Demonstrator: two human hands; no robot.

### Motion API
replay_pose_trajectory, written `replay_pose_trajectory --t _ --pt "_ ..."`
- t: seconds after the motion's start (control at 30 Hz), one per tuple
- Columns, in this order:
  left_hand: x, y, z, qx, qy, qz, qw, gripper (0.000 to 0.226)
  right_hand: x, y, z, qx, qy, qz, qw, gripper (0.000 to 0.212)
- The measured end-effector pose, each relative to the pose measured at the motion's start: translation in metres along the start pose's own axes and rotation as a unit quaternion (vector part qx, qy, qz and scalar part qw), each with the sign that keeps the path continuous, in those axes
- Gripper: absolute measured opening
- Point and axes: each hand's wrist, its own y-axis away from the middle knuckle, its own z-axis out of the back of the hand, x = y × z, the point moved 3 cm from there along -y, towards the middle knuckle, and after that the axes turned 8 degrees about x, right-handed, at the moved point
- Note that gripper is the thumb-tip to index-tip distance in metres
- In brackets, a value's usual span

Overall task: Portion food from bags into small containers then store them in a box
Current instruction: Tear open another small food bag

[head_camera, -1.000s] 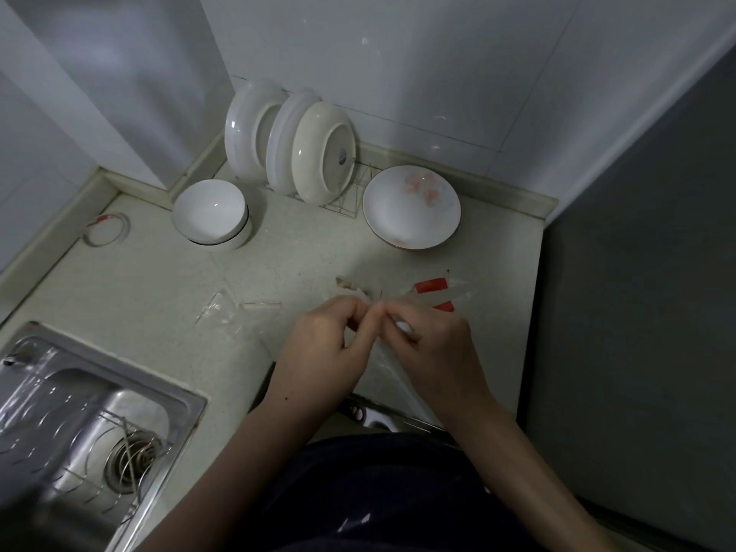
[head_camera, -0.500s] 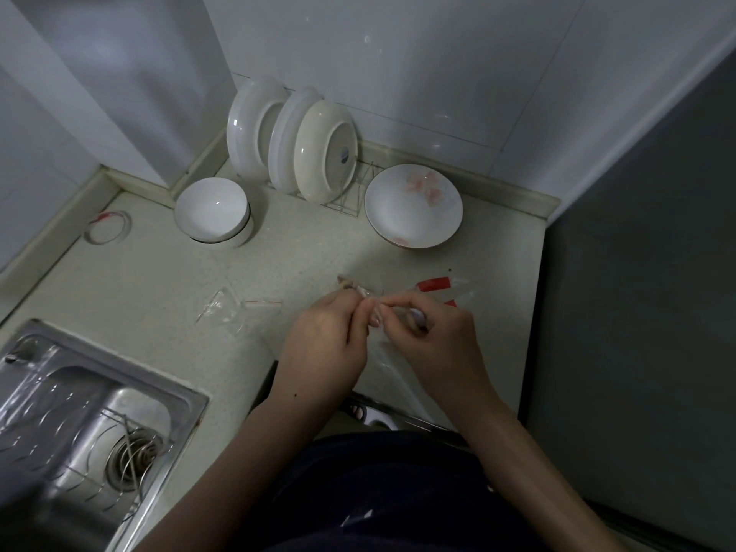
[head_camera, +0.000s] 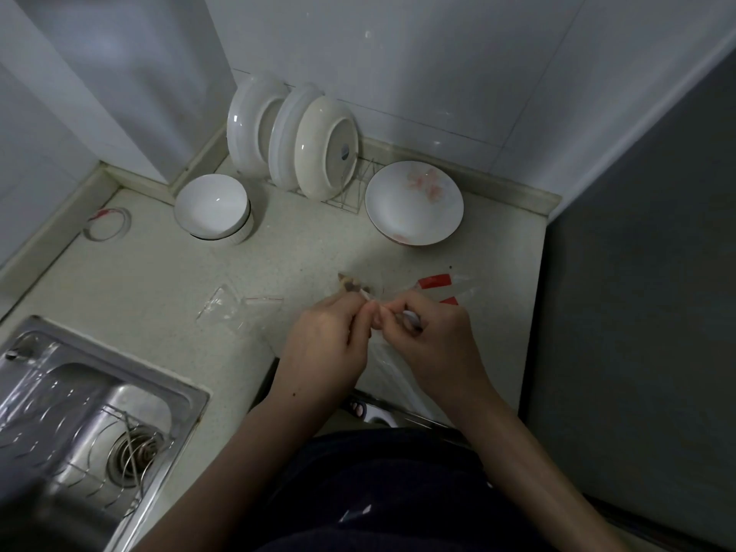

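My left hand (head_camera: 326, 344) and my right hand (head_camera: 434, 344) meet over the middle of the counter. Both pinch the top of a small clear plastic bag (head_camera: 384, 352) between thumb and fingers, and the bag hangs down between my wrists. A few small brown pieces of food (head_camera: 352, 284) show just beyond my left fingertips. More clear bags with red strips (head_camera: 436, 281) lie on the counter behind my right hand. Another clear bag (head_camera: 223, 308) lies flat to the left.
A flowered plate (head_camera: 414, 203) lies at the back right. A white bowl (head_camera: 213, 211) stands at the back left beside a wire rack with three upright dishes (head_camera: 294, 139). A steel sink (head_camera: 91, 408) fills the lower left. A dark appliance (head_camera: 645, 292) bounds the right.
My fingers have shifted slightly on the bag's top; both hands stay in the same spot over the counter.
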Motion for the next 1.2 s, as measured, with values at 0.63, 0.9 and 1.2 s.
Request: replay_pose_trajectory --t 0.63,0.9,1.2 --pt "-0.003 0.004 0.005 -0.019 -0.027 0.048 0.998 0.024 0.005 0.001 0.008 -0.025 0.035 -0.012 0.999 0.015" --pt "0.003 0.007 0.002 -0.018 0.007 0.102 0.995 0.018 0.001 0.002 0.006 -0.011 0.061 -0.031 0.998 0.013" --pt "0.004 0.008 0.001 0.011 0.007 0.009 1.0 0.032 -0.012 0.0 0.007 -0.039 0.027 -0.115 0.992 0.023"
